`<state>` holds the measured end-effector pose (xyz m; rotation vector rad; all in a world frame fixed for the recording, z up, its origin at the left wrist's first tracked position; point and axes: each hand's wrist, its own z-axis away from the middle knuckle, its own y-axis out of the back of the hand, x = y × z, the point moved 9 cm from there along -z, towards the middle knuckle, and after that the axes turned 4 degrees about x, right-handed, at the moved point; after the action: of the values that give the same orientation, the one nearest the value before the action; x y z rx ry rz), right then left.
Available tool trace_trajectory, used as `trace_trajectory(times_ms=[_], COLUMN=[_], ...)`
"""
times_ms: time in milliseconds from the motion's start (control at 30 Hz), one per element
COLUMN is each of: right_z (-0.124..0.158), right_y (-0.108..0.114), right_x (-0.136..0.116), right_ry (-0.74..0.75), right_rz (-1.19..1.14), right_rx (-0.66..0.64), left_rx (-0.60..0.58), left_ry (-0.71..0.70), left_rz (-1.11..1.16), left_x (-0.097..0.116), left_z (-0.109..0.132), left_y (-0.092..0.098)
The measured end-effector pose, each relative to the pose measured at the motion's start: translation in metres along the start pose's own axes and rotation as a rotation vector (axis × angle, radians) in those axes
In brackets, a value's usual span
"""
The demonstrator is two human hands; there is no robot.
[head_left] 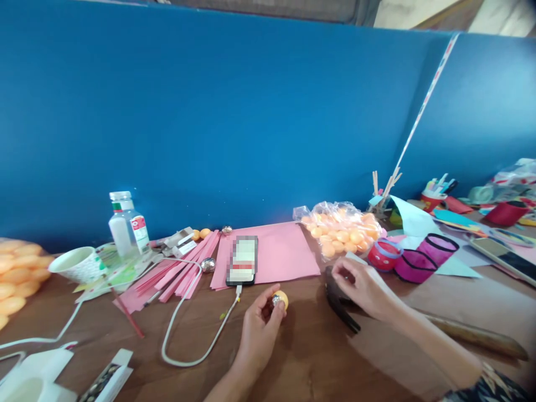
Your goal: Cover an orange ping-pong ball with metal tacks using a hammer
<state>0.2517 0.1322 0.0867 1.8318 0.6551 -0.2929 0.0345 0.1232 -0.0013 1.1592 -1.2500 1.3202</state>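
My left hand (258,324) is closed on a small orange ball (283,300), held between thumb and fingers above the brown table. A shiny silver patch shows on the ball's near left side; I cannot tell if it is a separate piece. To the right, my right hand (360,287) is curled, thumb and index finger meeting in a pinch. Anything between those fingertips is too small to make out. Under that hand and forearm lies a hammer with a dark metal head and a wooden handle (477,333).
Pink paper sheets (288,254) lie ahead under a phone (243,259) with a white cable (165,340). Around them are pink strips (184,279), a silver ball (208,264), a bag of orange balls (341,231), a bottle (128,226), a paper cup (79,265) and magenta pouches (438,251).
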Motion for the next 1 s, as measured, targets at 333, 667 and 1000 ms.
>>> trace_trajectory(times_ms=[333,667,1000], right_z=[0.012,0.020,0.019], right_y=[-0.089,-0.111,-0.101], right_x=[-0.085,-0.050,-0.048], right_ry=[-0.111,-0.349,-0.287], right_rz=[-0.857,-1.078,-1.028], right_rx=[-0.191,-0.134,-0.026], left_rx=[0.000,0.009,0.031], left_ry=[-0.002,-0.009,0.040], left_rz=[0.104,0.085,0.157], left_x=[0.002,0.000,-0.003], left_z=[-0.003,-0.004,-0.004], left_y=[0.003,0.005,0.006])
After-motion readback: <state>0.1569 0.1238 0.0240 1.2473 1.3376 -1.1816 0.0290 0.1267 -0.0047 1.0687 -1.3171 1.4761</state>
